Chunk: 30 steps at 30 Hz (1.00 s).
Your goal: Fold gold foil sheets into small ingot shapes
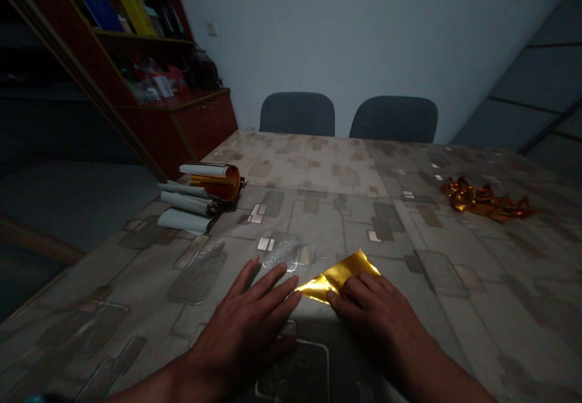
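Note:
A piece of shiny gold foil paper (pixel 350 269), folded to a pointed shape, lies on the patterned tabletop in front of me. My right hand (pixel 375 306) has its fingers curled over the near right part of the paper, with the thumb at its lower edge. Beside the paper's left point is my left hand (pixel 259 312), palm down with its fingers stretched out and spread. Its fingertips are close to that point; I cannot tell whether they touch it.
Rolled sheets of gold and white paper (pixel 200 197) lie at the table's left edge. Crumpled or folded gold foil pieces (pixel 486 200) form a row at the right. Two grey chairs (pixel 297 114) stand behind the table (pixel 309 166). A red-brown cabinet (pixel 204 121) is at the back left.

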Each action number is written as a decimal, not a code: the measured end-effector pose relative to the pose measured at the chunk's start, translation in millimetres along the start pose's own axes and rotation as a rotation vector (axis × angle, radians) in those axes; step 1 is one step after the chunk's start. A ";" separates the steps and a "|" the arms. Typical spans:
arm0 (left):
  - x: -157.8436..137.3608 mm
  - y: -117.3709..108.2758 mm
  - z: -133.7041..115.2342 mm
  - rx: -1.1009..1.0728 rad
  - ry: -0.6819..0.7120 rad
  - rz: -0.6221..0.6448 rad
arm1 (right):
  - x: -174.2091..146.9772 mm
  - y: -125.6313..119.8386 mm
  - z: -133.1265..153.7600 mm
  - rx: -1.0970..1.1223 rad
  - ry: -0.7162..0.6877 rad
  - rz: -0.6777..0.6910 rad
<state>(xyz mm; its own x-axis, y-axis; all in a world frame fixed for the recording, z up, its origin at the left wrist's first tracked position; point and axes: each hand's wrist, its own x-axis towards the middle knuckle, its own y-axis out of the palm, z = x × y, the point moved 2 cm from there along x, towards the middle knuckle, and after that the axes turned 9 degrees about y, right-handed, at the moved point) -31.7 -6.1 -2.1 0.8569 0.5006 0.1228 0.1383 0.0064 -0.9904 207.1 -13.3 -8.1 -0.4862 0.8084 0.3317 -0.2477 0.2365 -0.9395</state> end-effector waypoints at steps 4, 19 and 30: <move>-1.0 -3.3 0.9 0.051 -0.009 -0.059 | 0.6 -1.1 1.6 0.037 0.004 -0.030; 30.5 7.0 -23.4 -0.231 0.024 0.028 | 11.2 6.2 4.3 0.124 0.136 0.057; 28.0 3.2 -13.8 -0.170 0.042 -0.003 | 13.5 -13.2 -6.6 0.205 0.069 0.129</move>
<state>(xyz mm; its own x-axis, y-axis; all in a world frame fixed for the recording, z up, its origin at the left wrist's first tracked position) -0.5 -4.1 -1.0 0.8761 0.4638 0.1317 0.2194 -0.1404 -0.9655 209.4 -1.9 8.3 -0.4680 0.8615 0.1971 -0.3559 0.0204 -0.9343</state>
